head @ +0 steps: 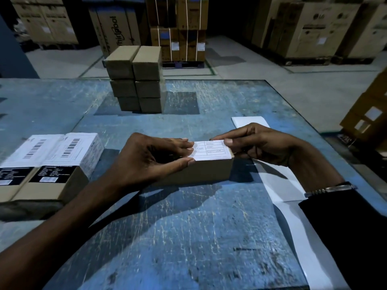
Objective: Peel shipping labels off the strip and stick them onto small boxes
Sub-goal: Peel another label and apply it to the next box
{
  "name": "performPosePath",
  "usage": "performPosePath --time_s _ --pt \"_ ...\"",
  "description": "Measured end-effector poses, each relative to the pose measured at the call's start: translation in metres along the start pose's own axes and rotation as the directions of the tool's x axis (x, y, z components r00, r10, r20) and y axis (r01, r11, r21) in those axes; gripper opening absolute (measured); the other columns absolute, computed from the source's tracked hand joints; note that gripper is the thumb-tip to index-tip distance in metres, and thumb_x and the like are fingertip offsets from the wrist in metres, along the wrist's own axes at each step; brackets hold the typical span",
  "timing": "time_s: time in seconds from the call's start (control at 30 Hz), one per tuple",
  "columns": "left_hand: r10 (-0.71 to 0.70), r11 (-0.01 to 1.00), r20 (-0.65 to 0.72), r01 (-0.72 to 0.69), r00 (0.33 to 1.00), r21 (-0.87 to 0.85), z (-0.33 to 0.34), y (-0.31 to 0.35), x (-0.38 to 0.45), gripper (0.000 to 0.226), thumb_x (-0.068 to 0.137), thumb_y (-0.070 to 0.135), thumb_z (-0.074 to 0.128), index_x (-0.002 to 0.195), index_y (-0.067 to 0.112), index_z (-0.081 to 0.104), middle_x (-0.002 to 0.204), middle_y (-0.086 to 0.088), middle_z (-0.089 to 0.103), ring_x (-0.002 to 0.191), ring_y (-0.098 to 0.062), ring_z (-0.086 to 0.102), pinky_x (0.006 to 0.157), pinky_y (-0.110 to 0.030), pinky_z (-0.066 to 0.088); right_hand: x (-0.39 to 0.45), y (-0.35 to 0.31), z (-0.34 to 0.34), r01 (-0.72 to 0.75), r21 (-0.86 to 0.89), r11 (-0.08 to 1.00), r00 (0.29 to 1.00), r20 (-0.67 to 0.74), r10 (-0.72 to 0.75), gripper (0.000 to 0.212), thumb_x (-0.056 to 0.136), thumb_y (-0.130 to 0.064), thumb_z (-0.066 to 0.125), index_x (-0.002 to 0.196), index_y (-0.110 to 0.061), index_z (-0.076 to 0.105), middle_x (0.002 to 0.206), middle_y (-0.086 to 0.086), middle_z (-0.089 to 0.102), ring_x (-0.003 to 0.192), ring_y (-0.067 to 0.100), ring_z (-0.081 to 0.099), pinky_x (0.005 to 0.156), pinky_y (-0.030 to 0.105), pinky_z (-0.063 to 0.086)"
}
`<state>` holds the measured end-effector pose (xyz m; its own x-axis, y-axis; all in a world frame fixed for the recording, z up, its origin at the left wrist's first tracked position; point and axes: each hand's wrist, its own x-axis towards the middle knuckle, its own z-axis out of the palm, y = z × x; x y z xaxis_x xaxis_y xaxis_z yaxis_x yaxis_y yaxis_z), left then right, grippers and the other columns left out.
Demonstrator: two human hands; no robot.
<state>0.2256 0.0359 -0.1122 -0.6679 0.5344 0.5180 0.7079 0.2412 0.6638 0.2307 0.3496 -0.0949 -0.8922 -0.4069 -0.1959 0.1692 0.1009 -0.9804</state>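
A small brown box [201,171] lies on the blue table in front of me. A white shipping label [211,150] lies across its top. My left hand [150,158] holds the box's left end, thumb on the front face and fingers on the label's left part. My right hand [259,143] pinches the label's right edge at the box's right end. The white label strip [293,208] runs along the table under my right forearm, from the far right down to the near edge.
Two labelled boxes [52,164] lie at the left on the blue table [188,227]. A stack of several plain brown boxes [138,80] stands at the back middle. Large cartons on pallets line the floor behind, and more cartons stand at the far right.
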Motion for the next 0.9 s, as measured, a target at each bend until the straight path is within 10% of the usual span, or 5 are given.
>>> performPosePath --time_s 0.2,0.9 --pt "0.017 0.998 -0.032 -0.015 0.999 0.062 -0.002 0.0 -0.003 0.029 0.083 0.022 0.09 0.109 0.011 0.084 0.118 -0.003 0.079 0.114 -0.008 0.075 0.098 -0.032 0.062 0.006 -0.001 0.01 0.047 -0.129 0.991 0.992 -0.106 -0.061 0.036 0.096 -0.03 0.065 0.122 -0.01 0.079 0.115 0.008 0.082 0.106 0.017 0.078 0.085 0.027 0.064" --pt "0.037 0.999 0.001 -0.037 0.999 0.031 -0.007 0.001 0.0 0.03 0.081 0.02 0.093 0.106 0.007 0.084 0.115 -0.006 0.08 0.11 -0.012 0.077 0.098 -0.039 0.063 -0.005 0.0 -0.001 0.078 -0.318 0.945 0.991 0.128 -0.039 0.068 0.075 0.006 0.08 0.139 -0.014 0.067 0.132 0.006 0.076 0.128 0.021 0.07 0.099 0.026 0.058"
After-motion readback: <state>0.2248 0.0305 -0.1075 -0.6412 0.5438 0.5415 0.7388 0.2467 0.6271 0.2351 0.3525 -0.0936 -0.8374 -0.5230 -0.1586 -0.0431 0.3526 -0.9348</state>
